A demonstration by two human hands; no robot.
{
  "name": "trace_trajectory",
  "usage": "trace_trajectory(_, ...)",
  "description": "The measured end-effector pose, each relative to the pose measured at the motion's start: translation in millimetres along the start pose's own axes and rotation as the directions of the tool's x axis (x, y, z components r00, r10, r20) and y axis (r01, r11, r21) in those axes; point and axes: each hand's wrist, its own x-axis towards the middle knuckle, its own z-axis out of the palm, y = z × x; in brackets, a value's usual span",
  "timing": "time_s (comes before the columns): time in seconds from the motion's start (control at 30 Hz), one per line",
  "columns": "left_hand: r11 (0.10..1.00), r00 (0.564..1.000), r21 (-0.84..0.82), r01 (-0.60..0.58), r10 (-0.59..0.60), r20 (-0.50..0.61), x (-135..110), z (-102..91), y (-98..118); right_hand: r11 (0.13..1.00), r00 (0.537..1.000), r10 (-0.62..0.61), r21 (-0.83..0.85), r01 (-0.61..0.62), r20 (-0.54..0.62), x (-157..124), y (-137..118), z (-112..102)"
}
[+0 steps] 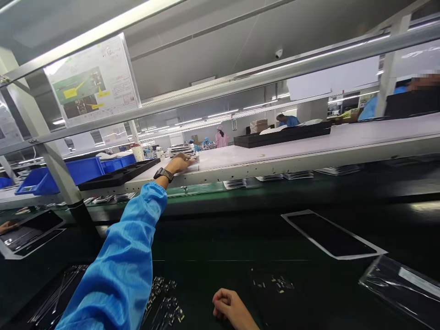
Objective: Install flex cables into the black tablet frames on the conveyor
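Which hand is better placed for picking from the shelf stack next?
Left, I'd judge: the left hand is by the stack on the shelf, while the right hand is low over the bench.

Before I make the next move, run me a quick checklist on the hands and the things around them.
1. Left hand at the stack on the raised shelf: ok, it is right at it; contact: cannot tell.
2. Right hand free: cannot tell; fingers curled, inside hidden.
3. White-edged panel clear of both hands: ok, it lies apart on the right.
4. Small parts fully in view: not ok, the blue sleeve appears to cover some.
5. Clear plastic bag wholly in view: not ok, the picture's edge cuts it off.
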Motion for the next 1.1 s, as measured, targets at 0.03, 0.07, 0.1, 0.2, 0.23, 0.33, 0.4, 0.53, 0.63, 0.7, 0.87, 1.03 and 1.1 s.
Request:
trace_trajectory(0.03,1.000,0.998,-0.020,0.013,-0.014,-0.059,2.2,-1.0,1.0,1.000,1.000,0.003,-0.001,-0.003,0.000,0.1,0.1,-0.6)
trace_trajectory(0.07,0.999,0.991,-0.044,0.030,-0.035,-0.126,4.4,-2.7,1.8,1.000,1.000,0.007,-0.003,-0.007,0.000,0.2,0.3,-1.2)
trace_trajectory(0.1,0.996,0.978,-0.074,0.047,-0.061,-0.198,6.7,-5.1,2.5,1.000,1.000,0.011,-0.006,-0.011,-0.001,0.3,0.7,-1.7)
trace_trajectory(0.2,0.979,0.909,-0.185,0.083,-0.150,-0.389,10.8,-16.7,6.3,1.000,1.000,0.017,-0.016,-0.017,0.001,0.4,2.3,-2.0)
trace_trajectory(0.23,0.972,0.881,-0.221,0.086,-0.177,-0.438,9.5,-21.6,9.1,1.000,1.000,0.018,-0.020,-0.018,0.001,0.2,2.4,-1.3)
trace_trajectory(0.33,0.944,0.822,-0.325,0.050,-0.224,-0.524,-15.1,-31.7,24.4,0.999,1.000,0.008,-0.035,-0.008,-0.008,-1.9,-2.6,3.2)
trace_trajectory(0.4,0.897,0.854,-0.442,-0.018,-0.215,-0.473,-56.5,-25.7,37.8,0.996,0.998,-0.061,-0.071,0.058,-0.033,-5.0,-12.6,6.1)
trace_trajectory(0.53,0.820,0.990,-0.556,0.134,-0.135,0.039,-187.2,28.3,53.0,0.968,0.966,-0.231,-0.130,0.216,-0.118,-16.1,-42.4,-2.4)
trace_trajectory(0.63,0.719,0.927,-0.591,0.366,-0.223,0.302,-281.6,79.9,46.6,0.965,0.947,-0.254,-0.121,0.233,-0.196,-29.1,-58.0,-22.2)
trace_trajectory(0.7,0.616,0.861,-0.604,0.505,-0.314,0.400,-325.4,107.7,35.0,0.967,0.946,-0.248,-0.115,0.229,-0.206,-38.8,-62.8,-32.5)
trace_trajectory(0.87,0.474,0.760,-0.595,0.649,-0.443,0.476,-378.1,146.1,-0.7,0.893,0.938,-0.324,-0.289,0.345,0.121,-53.8,-68.0,-25.2)
trace_trajectory(1.03,0.401,0.732,-0.613,0.681,-0.399,0.552,-389.7,145.8,-20.5,0.850,0.935,-0.268,-0.400,0.343,0.232,-51.9,-62.6,-9.8)
trace_trajectory(1.1,0.394,0.720,-0.602,0.694,-0.356,0.596,-387.4,142.7,-27.0,0.830,0.929,-0.260,-0.431,0.355,0.264,-49.5,-58.1,-6.6)
